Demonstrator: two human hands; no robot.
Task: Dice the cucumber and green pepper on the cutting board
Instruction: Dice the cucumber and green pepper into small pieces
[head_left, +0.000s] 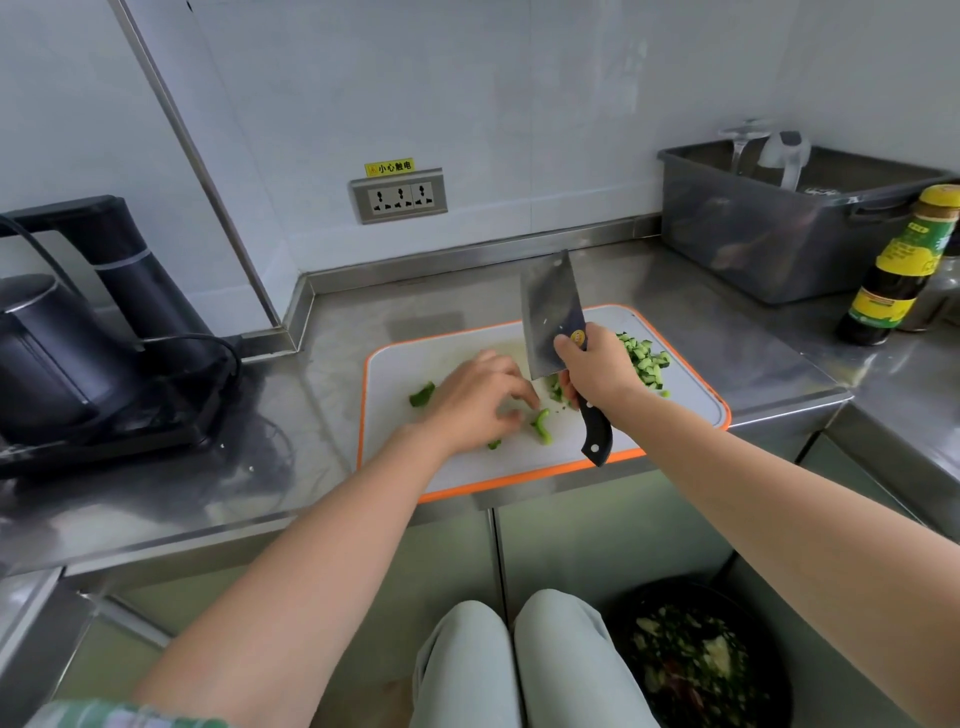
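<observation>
A white cutting board (452, 358) with an orange rim lies on the steel counter. My right hand (597, 366) grips a cleaver (550, 317) by its black handle, blade raised and tilted above the board. Diced cucumber (647, 361) is heaped at the board's far right. Green pepper pieces (541, 425) lie near the middle, another green pepper piece (422, 394) at the left. My left hand (475, 400) hovers low over the pepper pieces with fingers spread and loosely bent, holding nothing that I can see.
A black kettle and its base (78, 353) stand at the left. A grey plastic tub (779, 228) and a dark sauce bottle (896, 270) are at the back right. A black bin (696, 660) with scraps sits on the floor beside my knees.
</observation>
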